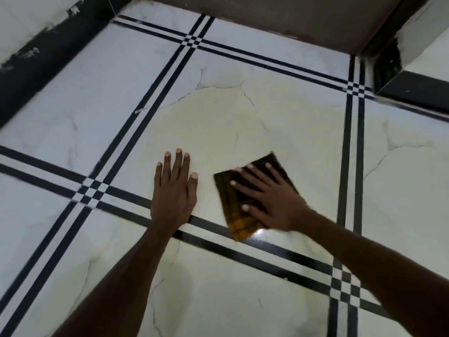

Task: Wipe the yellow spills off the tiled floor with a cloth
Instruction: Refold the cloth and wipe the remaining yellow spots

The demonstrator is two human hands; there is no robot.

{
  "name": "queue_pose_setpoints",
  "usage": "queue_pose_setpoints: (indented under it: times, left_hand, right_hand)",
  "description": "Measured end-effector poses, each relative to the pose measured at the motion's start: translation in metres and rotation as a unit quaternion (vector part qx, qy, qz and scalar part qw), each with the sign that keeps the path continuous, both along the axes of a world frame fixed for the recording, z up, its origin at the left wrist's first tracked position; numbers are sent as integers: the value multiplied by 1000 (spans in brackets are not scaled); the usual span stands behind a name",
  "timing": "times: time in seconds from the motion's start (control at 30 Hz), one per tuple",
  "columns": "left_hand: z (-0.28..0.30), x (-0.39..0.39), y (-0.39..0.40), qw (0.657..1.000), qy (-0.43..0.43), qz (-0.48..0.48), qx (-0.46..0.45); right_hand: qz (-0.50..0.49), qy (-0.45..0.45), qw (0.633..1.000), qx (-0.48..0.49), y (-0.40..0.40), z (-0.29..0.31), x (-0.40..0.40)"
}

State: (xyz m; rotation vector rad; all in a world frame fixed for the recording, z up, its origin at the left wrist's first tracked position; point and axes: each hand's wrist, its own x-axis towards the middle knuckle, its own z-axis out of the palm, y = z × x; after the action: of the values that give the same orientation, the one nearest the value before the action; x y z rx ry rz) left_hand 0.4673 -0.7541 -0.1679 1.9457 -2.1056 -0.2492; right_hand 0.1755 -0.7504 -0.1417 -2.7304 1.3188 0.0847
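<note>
**Cloth under the right palm, yellowed tile lying beyond it**

The right hand (269, 198) lies flat with fingers spread on a dark brown, square folded cloth with an orange-yellow checked corner (239, 226). It presses the cloth down rather than pinching it: the fingers are apart and nothing is clamped between them. The cloth sits tilted like a diamond, one corner pointing far-right and its stained corner nearest the camera, touching the black double-stripe border (209, 239) that crosses the scene there.

The left hand (173, 190) rests palm-down on the white marble-look tiled floor (73, 113), just left of the cloth and not touching it, fingers loosely apart and holding nothing; it looks like a prop for the body's weight.

The relation that matters: the pale yellowish film on the centre tile (218, 122) spreads from the cloth toward the far side and somewhat to the left, reaching up near the grey veins. So the remaining work lies ahead of the right hand's fingertips, and that hand is the one placed to push into it (the left would have to let go of the floor). The film's edges are faint, and whether it is spill or a tint of light is hard to say for certain.

No containers are in view; a dark skirting (43, 59) runs along the far left.
</note>
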Motion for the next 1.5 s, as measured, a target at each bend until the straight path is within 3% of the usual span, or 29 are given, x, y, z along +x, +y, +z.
queue_pose_setpoints:
  times: [0.1,0.2,0.33,0.47,0.6,0.73,0.8,0.87,0.93,0.97,1.07,1.13,1.2,1.3,1.37,1.5]
  left_hand:
    - [5,-6,-3,1000,14,1,-1]
    - [3,-2,-9,1000,11,5,-5]
    - [0,2,-5,999,48,-8,-6]
    - [11,3,3,983,183,4,-13]
    - [13,9,10,974,226,11,-2]
    - [-1,40,33,997,74,9,-34]
    - [-3,52,39,999,27,0,-42]
    - [-5,57,41,999,15,-3,-39]
    - [-9,61,47,999,10,-6,-31]
    - [-10,63,49,999,8,-12,-28]
    - [-4,60,48,999,12,-13,-30]
    - [0,57,46,999,10,-6,-34]
    - [1,57,45,999,15,-7,-34]
    - [0,59,47,999,40,-14,-29]
    - [0,55,45,997,63,-11,-31]
    - [1,54,45,994,104,12,-23]
  right_hand:
    - [-209,-30,977,-30,-23,7,-59]
    - [-353,-64,933,-43,-4,-2,-25]
    - [-218,-63,973,-30,55,-14,86]
    - [-115,-76,990,-11,-18,-7,111]
    - [-263,-80,961,-18,-67,-10,66]
    - [-390,-90,916,-6,-74,-4,89]
    - [-321,-75,944,-9,-57,-4,128]
    - [-170,-68,983,-5,-20,-11,158]
    - [-48,-65,997,-5,24,-18,148]
    - [-31,-65,997,-11,42,-20,130]
    - [-179,-65,981,-33,88,-16,72]
    - [-246,-55,967,-23,121,-12,77]
    - [-168,-65,984,2,133,-11,110]
    - [-52,-87,995,9,81,-11,139]
    - [-75,-85,993,-11,23,-16,132]
    - [-237,-77,969,-5,-22,-23,96]
